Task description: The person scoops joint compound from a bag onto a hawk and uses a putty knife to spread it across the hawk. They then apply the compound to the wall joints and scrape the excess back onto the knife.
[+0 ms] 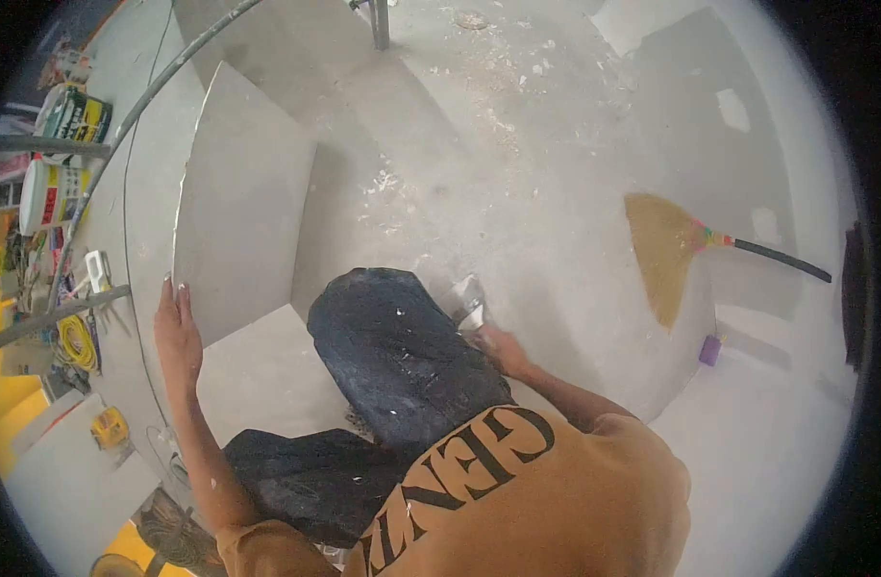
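A pale grey board (243,192) stands tilted on the floor, its rough white edge facing left. My left hand (178,332) grips that edge near the lower corner, fingertips pointing up along it. In my right hand (501,349) is a putty knife (471,301), its blade smeared with white, held low beside my knee. The fingers around its handle are partly hidden and slightly blurred. My dark trousers (402,337), dotted with white specks, lie between the two hands.
White flakes and dust litter the grey floor (440,192). A straw broom (661,255) lies at right, near a small purple object (709,350). Metal tubing (137,106) curves along the left, with tubs (51,197), yellow cable (75,341) and a yellow tool (110,428) beyond it.
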`<state>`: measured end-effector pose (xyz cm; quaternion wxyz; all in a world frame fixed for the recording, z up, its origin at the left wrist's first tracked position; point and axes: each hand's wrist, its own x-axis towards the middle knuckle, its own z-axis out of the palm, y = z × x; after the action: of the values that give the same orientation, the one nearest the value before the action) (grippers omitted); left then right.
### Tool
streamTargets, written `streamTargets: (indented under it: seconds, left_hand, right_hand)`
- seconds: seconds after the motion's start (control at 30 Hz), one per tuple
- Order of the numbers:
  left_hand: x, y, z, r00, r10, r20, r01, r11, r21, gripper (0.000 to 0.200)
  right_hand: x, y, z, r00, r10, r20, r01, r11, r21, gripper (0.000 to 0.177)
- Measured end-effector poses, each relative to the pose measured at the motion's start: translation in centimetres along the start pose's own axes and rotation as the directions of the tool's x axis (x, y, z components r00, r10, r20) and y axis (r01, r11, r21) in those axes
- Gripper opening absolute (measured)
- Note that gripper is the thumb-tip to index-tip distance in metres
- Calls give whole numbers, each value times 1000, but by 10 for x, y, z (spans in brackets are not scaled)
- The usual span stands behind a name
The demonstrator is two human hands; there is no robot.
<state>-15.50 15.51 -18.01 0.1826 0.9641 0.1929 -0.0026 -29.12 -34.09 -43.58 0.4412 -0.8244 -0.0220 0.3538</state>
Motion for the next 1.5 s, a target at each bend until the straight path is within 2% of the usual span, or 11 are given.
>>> streamTargets:
  seconds: [0.1, 0.17, 0.23, 0.33, 0.4, 0.47, 0.67, 0.93, 1.07, 1.17, 1.5]
  left_hand:
    - [-2, 5, 2, 1000, 10, 7, -10, 1000, -1, 49]
    - [-6, -3, 7, 998, 62, -16, -63, 998, -18, 48]
    - [-10, -5, 14, 986, 146, -81, -145, 989, 19, 46]
    - [-7, 6, 3, 1000, 7, 18, -7, 1000, 29, 45]
    - [-5, 1, 4, 997, 64, -40, -64, 998, 4, 45]
    - [-5, -1, 7, 991, 91, -96, -95, 995, -31, 45]
    - [-6, 12, -1, 998, -59, 6, 60, 997, -58, 39]
    - [-5, -6, 13, 993, 80, -85, -85, 995, -53, 35]
    - [-10, 5, 7, 1000, 3, -6, -3, 997, -80, 35]
    - [-9, 6, 4, 998, -56, 24, 58, 997, -57, 43]
    - [-9, 11, 1, 1000, -9, 22, 11, 995, -103, 40]
  right_hand:
    - [56, -12, 43, 987, 108, -115, -111, 994, -18, 38]
    - [129, -19, 58, 932, -108, -346, 116, 993, 2, 28]
    - [186, -77, 36, 915, -10, -404, 80, 984, 158, 30]
    - [211, -95, 34, 876, -61, -478, 104, 993, 64, 33]
    - [170, -63, 38, 883, -177, -435, 239, 967, 91, 33]
    - [106, -94, 5, 984, -57, -166, 77, 990, 121, 32]
    - [94, -82, 0, 966, -137, -219, 164, 980, 110, 30]
    - [152, -31, 6, 928, -70, -365, 9, 986, -166, 29]
    - [182, -36, 1, 922, -73, -380, -44, 956, -291, 28]
    - [164, -54, -20, 936, -164, -311, 150, 986, -68, 30]
    - [184, -62, -7, 935, -145, -323, 133, 989, -62, 32]
